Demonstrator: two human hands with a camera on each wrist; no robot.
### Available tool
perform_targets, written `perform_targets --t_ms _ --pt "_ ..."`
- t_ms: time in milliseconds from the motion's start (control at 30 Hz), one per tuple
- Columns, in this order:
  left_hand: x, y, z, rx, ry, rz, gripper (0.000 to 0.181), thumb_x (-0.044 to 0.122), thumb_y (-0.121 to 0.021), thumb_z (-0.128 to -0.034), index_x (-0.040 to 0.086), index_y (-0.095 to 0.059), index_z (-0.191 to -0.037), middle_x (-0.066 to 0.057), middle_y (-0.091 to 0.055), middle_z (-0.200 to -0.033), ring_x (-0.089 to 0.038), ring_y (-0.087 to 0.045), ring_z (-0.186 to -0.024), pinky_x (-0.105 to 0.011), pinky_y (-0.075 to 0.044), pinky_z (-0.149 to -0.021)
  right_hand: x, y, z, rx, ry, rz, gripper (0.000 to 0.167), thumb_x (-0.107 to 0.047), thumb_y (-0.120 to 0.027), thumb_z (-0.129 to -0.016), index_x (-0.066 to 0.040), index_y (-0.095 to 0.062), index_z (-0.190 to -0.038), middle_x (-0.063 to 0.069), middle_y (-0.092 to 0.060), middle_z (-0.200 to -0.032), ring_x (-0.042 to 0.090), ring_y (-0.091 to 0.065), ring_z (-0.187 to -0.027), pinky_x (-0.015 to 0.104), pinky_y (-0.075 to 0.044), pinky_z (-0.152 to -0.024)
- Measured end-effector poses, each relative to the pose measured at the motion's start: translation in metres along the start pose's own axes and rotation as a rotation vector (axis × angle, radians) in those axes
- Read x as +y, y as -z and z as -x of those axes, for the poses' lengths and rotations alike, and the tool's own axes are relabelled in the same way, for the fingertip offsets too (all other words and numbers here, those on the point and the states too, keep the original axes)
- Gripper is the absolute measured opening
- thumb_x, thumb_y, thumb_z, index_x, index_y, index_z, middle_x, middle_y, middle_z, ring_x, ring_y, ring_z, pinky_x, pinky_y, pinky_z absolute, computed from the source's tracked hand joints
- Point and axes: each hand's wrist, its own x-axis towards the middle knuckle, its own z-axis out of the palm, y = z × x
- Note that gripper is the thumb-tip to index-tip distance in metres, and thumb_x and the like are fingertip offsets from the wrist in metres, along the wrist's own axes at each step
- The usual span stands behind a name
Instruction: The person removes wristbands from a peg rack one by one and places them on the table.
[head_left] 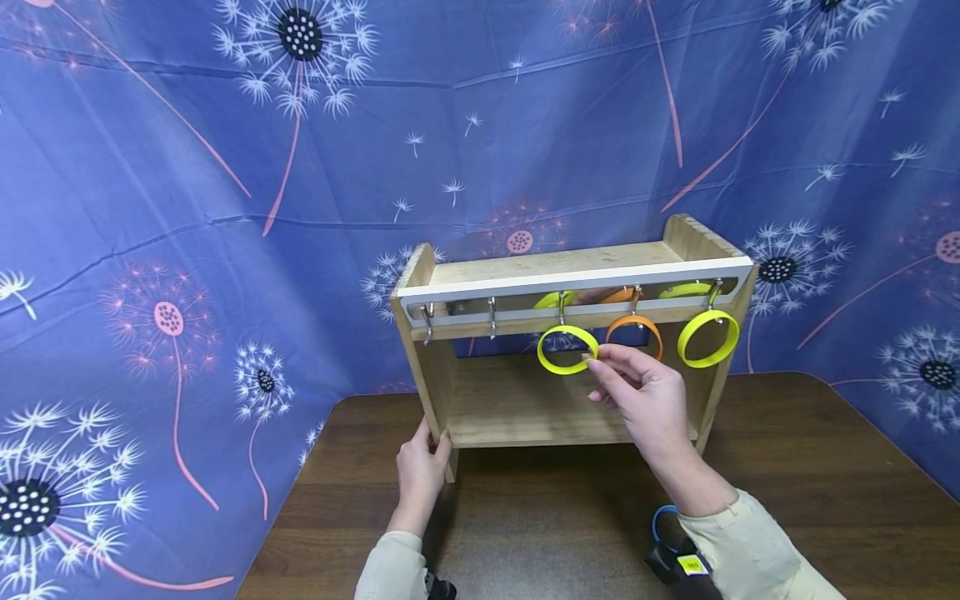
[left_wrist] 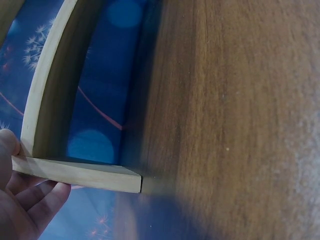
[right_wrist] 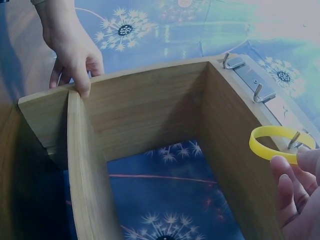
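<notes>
Table [head_left: 540, 533] | left hand [head_left: 422, 477] grips shelf [head_left: 525, 408] | right hand [head_left: 649, 398] pinches yellow ring [right_wrist: 264, 150]

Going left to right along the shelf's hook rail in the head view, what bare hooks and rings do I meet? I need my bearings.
First bare hook → second bare hook → nearer-left yellow ring → orange ring → far-right yellow ring.

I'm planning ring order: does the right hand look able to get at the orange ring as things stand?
Probably yes: the orange ring hangs close to the right hand with nothing visible between, but that hand would likely have to release the pinched yellow ring first.
</notes>
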Motion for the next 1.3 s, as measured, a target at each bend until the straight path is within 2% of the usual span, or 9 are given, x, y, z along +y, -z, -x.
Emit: perform_targets --t_ms 233,700,1000,1300 --pt "-0.001 -0.001 0.000 0.018 -0.029 -0.002 0.010 0.015 -0.069 -0.0829 0.015 -0.064 -0.091 0.001 -0.067 -0.064 -0.024 -0.061 -0.056 -0.042 -0.046 -0.054 -0.002 0.002 0.001 -0.012 -0.003 -0.025 0.023 -0.009 -0.070 -0.088 0.002 -0.069 -0.109 -0.008 -0.073 -0.085 0.017 -0.067 -0.057 0.025 -0.053 -0.055" --pt "-0.002 0.000 -0.001 0.020 -0.030 0.003 0.009 0.017 -0.069 -0.0827 0.017 -0.060 -0.085 0.004 -0.062 -0.061 -0.027 -0.058 -0.055 -0.044 -0.045 -0.054 -0.006 0.007 0.005 -0.028 -0.020 -0.028 0.026 -0.007 -0.070 -0.088 0.003 -0.068 -0.111 0.001 -0.074 -0.090 0.019 -0.067 -0.059 0.026 -0.053 -0.058" --pt "-0.001 0.001 0.000 0.007 -0.013 0.000 0.009 0.017 -0.069 -0.0829 0.017 -0.060 -0.085 0.004 -0.062 -0.062 -0.027 -0.059 -0.056 -0.044 -0.045 -0.055 -0.004 0.011 0.008 -0.036 -0.042 -0.028 0.026 -0.008 -0.070 -0.088 0.004 -0.068 -0.110 -0.003 -0.074 -0.088 0.018 -0.066 -0.058 0.025 -0.052 -0.057" --pt "-0.002 0.001 0.000 -0.004 -0.009 -0.002 0.009 0.017 -0.069 -0.0833 0.017 -0.060 -0.085 0.003 -0.063 -0.063 -0.027 -0.058 -0.056 -0.044 -0.045 -0.055 -0.002 0.018 0.013 -0.037 -0.072 -0.046 0.026 -0.009 -0.070 -0.088 0.007 -0.067 -0.110 -0.002 -0.074 -0.091 0.017 -0.067 -0.059 0.023 -0.052 -0.057"
